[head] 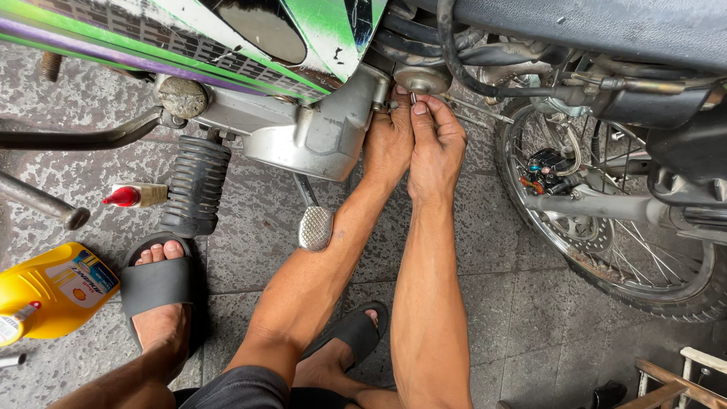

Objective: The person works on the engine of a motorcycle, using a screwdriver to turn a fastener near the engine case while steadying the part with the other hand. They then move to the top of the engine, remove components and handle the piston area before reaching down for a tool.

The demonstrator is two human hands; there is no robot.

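Both hands [413,144] pinch a small silver bolt [413,97] under the engine [318,129].

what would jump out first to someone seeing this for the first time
Both bare hands, left hand and right hand, press together at a small round metal part under the motorcycle's silver engine case, top centre. A yellow oil jug lies at lower left. The spoked wheel fills the right side.
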